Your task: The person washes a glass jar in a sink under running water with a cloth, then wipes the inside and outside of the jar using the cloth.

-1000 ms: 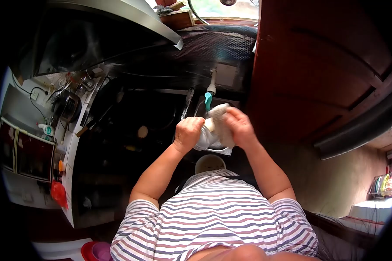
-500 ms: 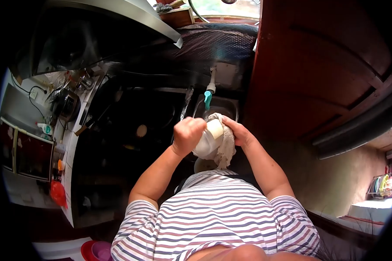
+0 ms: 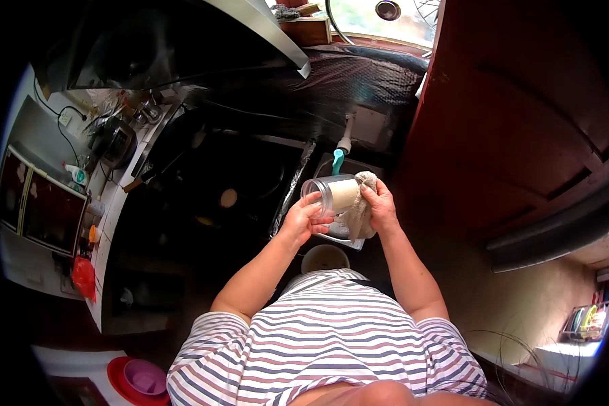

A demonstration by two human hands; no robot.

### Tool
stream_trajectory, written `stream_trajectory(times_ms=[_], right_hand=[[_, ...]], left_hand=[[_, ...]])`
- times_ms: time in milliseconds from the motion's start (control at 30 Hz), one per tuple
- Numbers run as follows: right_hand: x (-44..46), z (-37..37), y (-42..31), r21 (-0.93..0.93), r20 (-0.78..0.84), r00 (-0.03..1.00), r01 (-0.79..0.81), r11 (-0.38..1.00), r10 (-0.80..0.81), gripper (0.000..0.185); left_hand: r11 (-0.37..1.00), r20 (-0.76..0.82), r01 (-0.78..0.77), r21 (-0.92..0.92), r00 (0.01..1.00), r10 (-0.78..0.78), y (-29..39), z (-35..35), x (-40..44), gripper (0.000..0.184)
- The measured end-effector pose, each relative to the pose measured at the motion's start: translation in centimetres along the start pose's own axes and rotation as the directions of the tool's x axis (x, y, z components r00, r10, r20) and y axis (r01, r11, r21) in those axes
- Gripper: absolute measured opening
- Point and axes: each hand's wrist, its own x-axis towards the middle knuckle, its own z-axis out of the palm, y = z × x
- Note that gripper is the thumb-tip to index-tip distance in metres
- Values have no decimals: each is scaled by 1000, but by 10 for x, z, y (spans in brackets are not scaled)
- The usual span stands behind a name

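A clear plastic jar (image 3: 326, 195) with a pale label lies on its side above the sink, its rim toward the left. My left hand (image 3: 306, 220) holds the jar near its rim, fingers wrapped round it. At the jar's other end, my right hand (image 3: 380, 204) grips a beige cloth (image 3: 360, 215), which touches the jar and hangs below it. Just behind the jar is the turquoise tap (image 3: 337, 161). The metal sink (image 3: 354, 243) is partly hidden by the jar and cloth.
A round bucket (image 3: 325, 258) stands between the sink and my body. The dark stove (image 3: 243, 162) lies left of the sink, under a range hood (image 3: 250, 27). A reddish-brown panel (image 3: 494, 135) rises on the right.
The jar has turned onto its side, and my left hand has shifted from a fist to fingers round its rim. The cloth has moved to the jar's right end. The view has tilted slightly.
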Motion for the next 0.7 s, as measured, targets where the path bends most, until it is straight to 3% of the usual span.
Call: stream_trajectory(times_ms=[100, 267, 400, 433, 467, 500, 567, 633, 667, 700], right_hand=[[3, -11, -6, -53, -13, 1000, -6, 999, 6, 21], [-2, 4, -42, -39, -86, 987, 130, 991, -133, 21], [-27, 53, -56, -346, 182, 939, 339, 875, -292, 25], [-36, 65, -52, -398, 170, 962, 267, 878, -215, 26], [-30, 63, -34, -512, 329, 871, 489, 706, -365, 28], [-28, 69, -35, -652, 608, 643, 739, 168, -465, 33], [-25, 80, -22, -658, 693, 515, 738, -149, -505, 31], [-9, 75, -16, -723, 592, 651, 690, 44, -475, 24], [-5, 70, -14, -723, 561, 642, 687, 67, -523, 18], [-2, 69, -16, -774, 492, 717, 619, 128, -494, 13]], left_hand=[[999, 77, 38, -30, 996, -35, -2, -6, 3, 39], [978, -60, 122, -170, 989, -134, -4, -8, 5, 31], [973, -73, 179, -142, 979, -191, -16, -4, 11, 29], [968, -66, 200, -149, 975, -212, -18, 0, 12, 29], [968, -43, 204, -143, 976, -212, -20, 5, 12, 29], [964, -17, 218, -155, 975, -223, -28, 4, 17, 26], [987, 12, 110, -115, 994, -109, -26, 22, 4, 23], [984, -15, 134, -117, 990, -137, -19, 27, 2, 30], [997, -87, 72, 0, 994, -72, -16, 27, -1, 34], [992, -151, 23, 123, 989, -4, -15, 25, -4, 38]])
